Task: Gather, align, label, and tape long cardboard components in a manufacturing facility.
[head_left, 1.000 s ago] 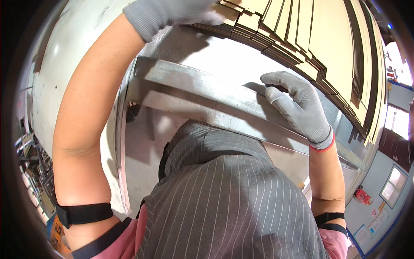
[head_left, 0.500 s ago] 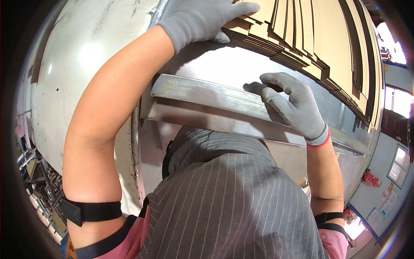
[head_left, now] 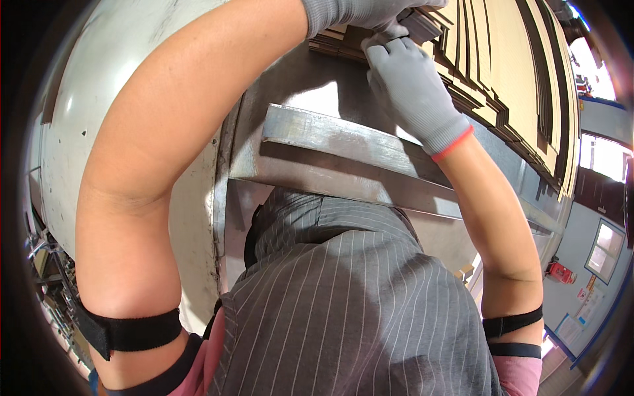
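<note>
I see both arms raised high in front of the chest, bare from the elbow bands up to grey knit gloves. My left hand [head_left: 356,13] reaches across from the lower left to the top edge of the view, forearm bent over the metal, and only the cuff and the knuckles show; its grip closes over the near end of the stacked brown boards [head_left: 502,72], though I cannot tell how the fingers sit because the frame cuts them off. My right hand [head_left: 413,89] rises straight up from the lower right, wrist marked by a red cuff, back of the glove facing me. Its fingers curl forward and press together on the same end of the stack, just below the left hand and touching it.

The boards are thin, tan-faced with dark edges, standing on edge in a fanned row at the upper right. They rest above a dull steel bar [head_left: 343,142] that slants across a grey metal panel [head_left: 284,79]. My striped grey apron [head_left: 343,310] fills the bottom of the view.
</note>
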